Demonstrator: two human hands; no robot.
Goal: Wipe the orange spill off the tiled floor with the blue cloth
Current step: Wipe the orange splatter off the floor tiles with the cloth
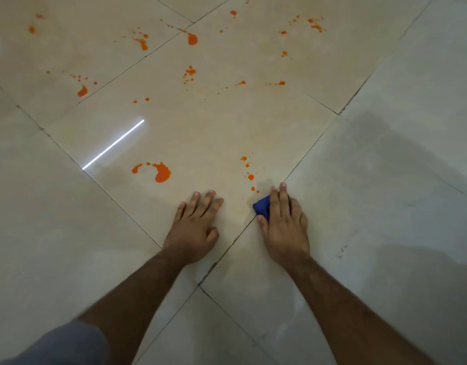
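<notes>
Two bare hands rested on the tiled floor point(385, 180), near the viewer. The left hand point(194, 229) lay flat, its grip spread, fingers straight on the tile and holding nothing. The right hand point(283, 227) pressed down on one blue cloth point(262, 206), fingers extended over it; only a corner showed at the hand's left. The orange spill point(162, 173) lay scattered in many splashes across the far tiles, the nearest drops just beyond the cloth, one large blot farther left. No writing was readable.
</notes>
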